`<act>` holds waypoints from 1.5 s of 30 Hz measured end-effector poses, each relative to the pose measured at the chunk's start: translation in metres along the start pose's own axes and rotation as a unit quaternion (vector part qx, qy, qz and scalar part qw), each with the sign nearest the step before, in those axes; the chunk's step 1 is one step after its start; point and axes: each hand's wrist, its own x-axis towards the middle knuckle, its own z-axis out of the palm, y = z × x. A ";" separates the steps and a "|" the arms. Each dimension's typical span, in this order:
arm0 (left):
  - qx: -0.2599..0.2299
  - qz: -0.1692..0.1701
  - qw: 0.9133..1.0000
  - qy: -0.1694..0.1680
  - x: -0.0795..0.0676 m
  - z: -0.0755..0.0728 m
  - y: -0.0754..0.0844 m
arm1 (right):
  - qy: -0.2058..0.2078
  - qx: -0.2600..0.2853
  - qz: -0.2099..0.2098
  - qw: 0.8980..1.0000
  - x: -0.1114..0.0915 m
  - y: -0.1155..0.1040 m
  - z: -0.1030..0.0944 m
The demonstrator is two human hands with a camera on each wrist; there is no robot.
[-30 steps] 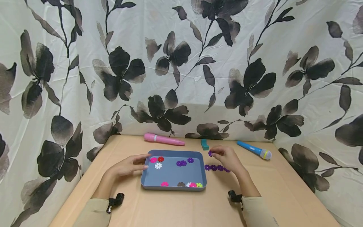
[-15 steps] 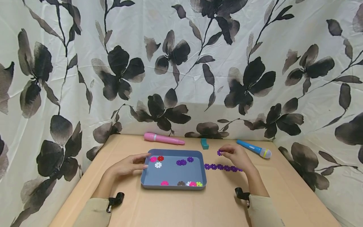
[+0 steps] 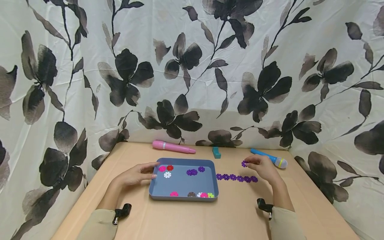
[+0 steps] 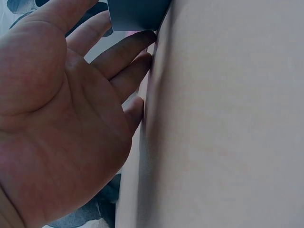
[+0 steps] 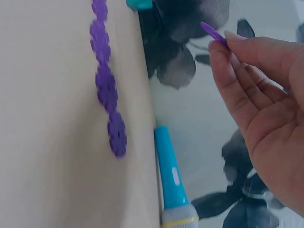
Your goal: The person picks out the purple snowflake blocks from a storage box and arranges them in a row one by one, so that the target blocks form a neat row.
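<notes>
My right hand (image 3: pixel 264 168) pinches a purple flower-shaped disc (image 3: pixel 244 163) between thumb and index finger, raised above the table; the right wrist view shows the disc (image 5: pixel 213 32) edge-on. Just below that hand, a row of several purple flower discs (image 3: pixel 232 177) lies on the table, running right from the tray. My left hand (image 3: pixel 136 175) rests at the left rim of the grey-blue tray (image 3: pixel 184 183), fingers fairly straight and touching it. Inside the tray are purple discs (image 3: pixel 192 172) and, at the upper left, a pink disc (image 3: pixel 162 169), a red disc (image 3: pixel 170 167) and a white disc (image 3: pixel 167 175).
Along the tray's near wall lie more discs, among them a brown disc (image 3: pixel 191 194) and a green disc (image 3: pixel 211 195). Behind stand a pink toy microphone (image 3: pixel 174 147), a teal block (image 3: pixel 216 152) and a blue toy microphone (image 3: pixel 269 158). A floral curtain (image 3: pixel 192 83) closes off the back.
My right hand has moved to the right with the purple disc, past the right end of the row, uncovering more of the row's discs. The left hand and the tray have stayed put.
</notes>
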 end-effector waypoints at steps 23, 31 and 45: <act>-0.002 0.012 1.000 0.000 -0.002 0.000 0.002 | -0.022 -0.012 0.051 0.998 -0.025 0.051 -0.028; 0.001 0.007 1.000 0.002 -0.002 -0.001 0.003 | -0.035 -0.012 0.082 0.996 -0.029 0.056 -0.029; 0.005 0.012 1.000 0.001 -0.002 0.001 0.002 | -0.036 -0.028 0.141 0.989 -0.029 0.069 -0.026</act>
